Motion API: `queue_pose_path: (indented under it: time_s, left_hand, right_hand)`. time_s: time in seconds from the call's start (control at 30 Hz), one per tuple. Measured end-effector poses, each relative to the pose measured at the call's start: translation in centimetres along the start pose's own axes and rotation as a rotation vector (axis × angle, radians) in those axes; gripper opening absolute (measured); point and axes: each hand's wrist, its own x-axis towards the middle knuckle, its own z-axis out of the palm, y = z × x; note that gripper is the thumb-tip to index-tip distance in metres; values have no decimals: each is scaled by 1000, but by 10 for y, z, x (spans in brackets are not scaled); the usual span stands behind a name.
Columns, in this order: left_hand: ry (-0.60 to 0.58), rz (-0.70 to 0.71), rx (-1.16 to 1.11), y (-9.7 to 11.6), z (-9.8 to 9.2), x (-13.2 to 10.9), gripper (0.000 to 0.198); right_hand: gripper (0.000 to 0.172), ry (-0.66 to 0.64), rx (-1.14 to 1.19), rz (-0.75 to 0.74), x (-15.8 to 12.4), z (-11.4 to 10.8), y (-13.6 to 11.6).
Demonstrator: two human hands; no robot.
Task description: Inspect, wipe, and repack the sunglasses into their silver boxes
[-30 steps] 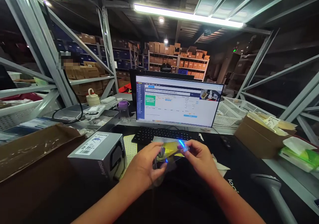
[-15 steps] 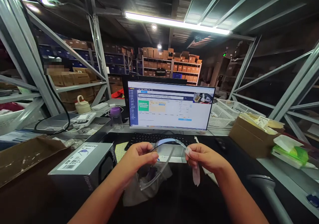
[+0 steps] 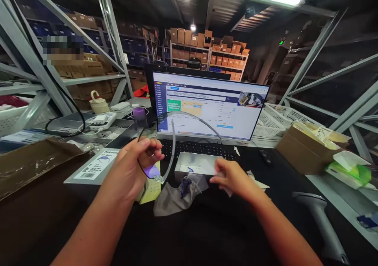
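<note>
My left hand point(image 3: 134, 165) grips a pair of glasses by the frame. Their clear temples point(image 3: 173, 147) stick up and arch toward the right, and a purple-tinted lens point(image 3: 152, 172) shows below the fingers. My right hand point(image 3: 232, 175) is apart from the glasses, its fingers pinched on a thin whitish wrapper point(image 3: 229, 192), mostly hidden by the hand. Between the hands stands an open silver box part point(image 3: 184, 163) with a printed picture inside. In front of it lies a grey cloth pouch point(image 3: 173, 199) with a blue cord. Under the left hand is a yellow sheet point(image 3: 152, 191).
A silver labelled box point(image 3: 94, 165) stands at left beside a brown carton point(image 3: 35, 167). Behind are a keyboard point(image 3: 171, 149) and monitor point(image 3: 203, 112). At right are a mouse point(image 3: 265, 157), a carton point(image 3: 307, 151), a tissue pack point(image 3: 348, 169) and a barcode scanner point(image 3: 320, 214).
The glasses, earlier held between both hands, are now raised in my left hand alone. My right hand has come away with the whitish wrapper. The view has tilted down.
</note>
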Motion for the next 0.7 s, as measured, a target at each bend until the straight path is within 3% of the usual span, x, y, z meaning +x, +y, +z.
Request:
queue_pose_path:
  time_s: [0.1,0.2,0.33,0.47,0.63,0.7]
  left_hand:
    - [-90,-32,39,-10,3,-2,36]
    - [-137,-64,79,-21,6,-4,34]
    - [-165,-49,118,-26,7,-4,32]
    - [-179,-32,148,-27,7,-4,31]
    - [-103,-41,163,-27,9,-2,34]
    - [-86,-71,167,-26,10,-1,34]
  right_hand:
    - [3,-72,-116,-151,5,27,-12]
    - [20,-237,-184,-212,6,42,-15]
    - [40,-385,-180,-218,3,40,-7]
    - [33,-501,-189,-147,5,32,-4]
    - [58,-662,-102,-120,15,29,-2]
    - [57,-709,-89,-47,19,29,1]
